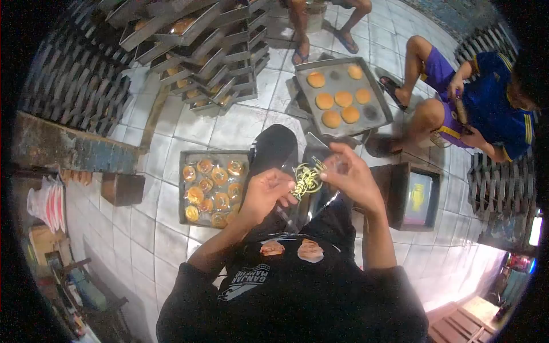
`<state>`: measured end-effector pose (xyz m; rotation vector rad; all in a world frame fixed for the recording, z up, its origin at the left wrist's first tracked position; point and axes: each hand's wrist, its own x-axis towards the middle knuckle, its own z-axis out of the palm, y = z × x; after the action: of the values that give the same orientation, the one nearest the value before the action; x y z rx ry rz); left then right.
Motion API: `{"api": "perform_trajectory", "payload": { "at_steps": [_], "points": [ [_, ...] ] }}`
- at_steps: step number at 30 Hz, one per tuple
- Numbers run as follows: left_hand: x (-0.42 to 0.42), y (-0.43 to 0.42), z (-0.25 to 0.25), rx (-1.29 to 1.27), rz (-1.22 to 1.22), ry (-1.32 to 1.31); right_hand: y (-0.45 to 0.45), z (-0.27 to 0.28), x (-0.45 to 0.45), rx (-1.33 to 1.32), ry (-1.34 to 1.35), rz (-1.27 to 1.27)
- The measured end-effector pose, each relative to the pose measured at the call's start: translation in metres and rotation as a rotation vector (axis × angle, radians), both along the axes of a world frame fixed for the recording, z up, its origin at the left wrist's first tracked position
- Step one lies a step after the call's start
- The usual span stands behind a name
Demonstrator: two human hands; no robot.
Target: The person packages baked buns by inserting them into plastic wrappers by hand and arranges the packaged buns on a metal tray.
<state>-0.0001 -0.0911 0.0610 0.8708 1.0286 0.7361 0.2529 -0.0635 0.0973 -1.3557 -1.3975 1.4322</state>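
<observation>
Between my hands is a clear plastic bag (309, 179) with a yellow-green print, held above my lap. My left hand (267, 193) pinches its left side with thumb and fingers. My right hand (353, 176) grips the upper right part, fingers bent and partly apart. Two pieces of filled bread (310, 250) lie close to my body, below the bag. To the left of my leg, a metal tray (184, 197) holds several round golden pastries (219, 175), which look shiny as if wrapped.
Ahead, a baking tray (374, 117) carries several plain buns (343, 99). A box (433, 220) with printed plastic in it stands at right. Stacked metal trays (251, 83) rise at upper left. A person in a blue shirt (486, 100) sits at right; another person's legs (301, 34) show ahead.
</observation>
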Motion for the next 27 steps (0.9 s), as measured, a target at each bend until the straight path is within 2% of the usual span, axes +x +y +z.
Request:
{"api": "perform_trajectory", "payload": {
  "at_steps": [1, 3, 4, 5, 7, 9, 11, 12, 13, 14, 15, 16, 18, 19, 21, 22, 23, 24, 25, 26, 27],
  "points": [
    [-0.003, -0.001, 0.000, -0.011, 0.014, 0.010, 0.000, -0.006, 0.001, -0.011, 0.010, 0.014],
    [-0.008, -0.007, -0.003, -0.049, 0.022, 0.003, -0.005, -0.018, 0.006, -0.227, -0.021, 0.021],
    [-0.014, -0.010, -0.007, -0.038, -0.070, 0.029, -0.006, -0.025, 0.010, -0.142, -0.135, 0.078],
    [-0.019, -0.012, -0.007, -0.063, -0.080, 0.036, -0.008, -0.029, 0.011, -0.167, -0.125, 0.070],
    [-0.018, -0.011, 0.003, -0.027, -0.280, 0.096, -0.005, -0.016, 0.012, 0.156, -0.137, 0.317],
    [-0.013, -0.008, 0.004, -0.044, -0.310, 0.056, 0.003, -0.007, 0.011, 0.067, -0.079, 0.376],
    [-0.010, -0.004, -0.010, -0.096, -0.330, 0.001, 0.021, -0.010, 0.017, -0.189, 0.116, 0.436],
    [-0.011, 0.002, -0.008, 0.053, -0.274, 0.076, 0.035, -0.030, 0.033, -0.224, 0.320, 0.330],
    [-0.016, 0.009, -0.015, 0.174, -0.170, 0.198, 0.056, -0.059, 0.052, -0.230, 0.420, 0.176],
    [-0.028, 0.018, -0.023, 0.210, -0.114, 0.337, 0.075, -0.100, 0.070, -0.130, 0.433, -0.038],
    [-0.028, 0.025, -0.025, 0.220, -0.084, 0.406, 0.099, -0.146, 0.086, -0.117, 0.379, -0.282],
    [-0.027, 0.031, -0.027, 0.227, -0.055, 0.475, 0.116, -0.198, 0.104, -0.053, -0.013, -0.424],
    [-0.007, 0.052, -0.016, -0.117, 0.558, -0.010, 0.132, -0.266, 0.136, -0.029, -0.900, -0.015],
    [-0.009, 0.056, -0.026, -0.137, 0.562, 0.003, 0.144, -0.278, 0.136, -0.049, -0.893, -0.001],
    [-0.015, 0.057, -0.049, -0.047, 0.387, 0.485, 0.175, -0.310, 0.134, -0.354, -0.205, -0.022],
    [0.001, 0.064, -0.036, -0.121, 0.498, 0.264, 0.195, -0.340, 0.142, -0.199, -0.383, 0.014],
    [0.006, 0.069, -0.035, -0.146, 0.494, 0.282, 0.216, -0.373, 0.147, -0.044, -0.555, 0.053],
    [0.009, 0.071, -0.035, -0.110, 0.532, 0.246, 0.237, -0.388, 0.142, -0.063, -0.745, 0.031],
    [0.008, 0.071, -0.038, -0.069, 0.570, 0.212, 0.246, -0.371, 0.130, 0.020, -0.651, -0.055],
    [-0.004, 0.062, -0.049, -0.096, 0.574, 0.201, 0.261, -0.380, 0.128, -0.025, -0.648, -0.031],
    [-0.002, 0.067, -0.048, -0.110, 0.568, 0.226, 0.275, -0.398, 0.127, 0.124, -0.674, -0.019]
  ]
}}
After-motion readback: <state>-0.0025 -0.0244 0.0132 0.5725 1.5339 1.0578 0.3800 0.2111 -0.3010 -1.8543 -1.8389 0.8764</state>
